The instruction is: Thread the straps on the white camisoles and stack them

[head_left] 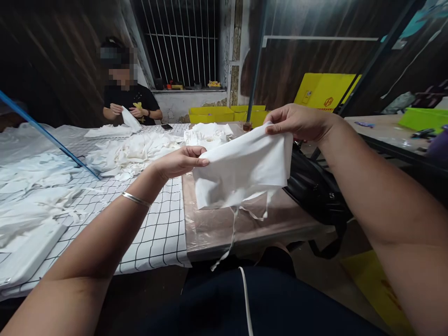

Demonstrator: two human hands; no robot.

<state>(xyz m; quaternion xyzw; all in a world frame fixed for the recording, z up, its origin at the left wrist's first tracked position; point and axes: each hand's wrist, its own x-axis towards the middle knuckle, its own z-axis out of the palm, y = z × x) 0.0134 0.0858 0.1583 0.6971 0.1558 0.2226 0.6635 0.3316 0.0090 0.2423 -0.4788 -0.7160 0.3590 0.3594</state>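
I hold a white cloth piece [245, 170] stretched in the air over the near table edge. My left hand [182, 161] pinches its left corner, and a silver bangle sits on that wrist. My right hand [297, 122] grips its upper right corner, higher up. Thin loose threads hang from the cloth's lower edge toward my lap. A heap of similar white cloth pieces [133, 151] lies on the table beyond my left hand.
The table [164, 228] has a black-grid white cover. A stack of folded white pieces [28, 252] lies near left. A black bag [315, 186] rests right of the cloth. Across the table a person [131, 100] handles white cloth. Yellow bins [212, 113] stand behind.
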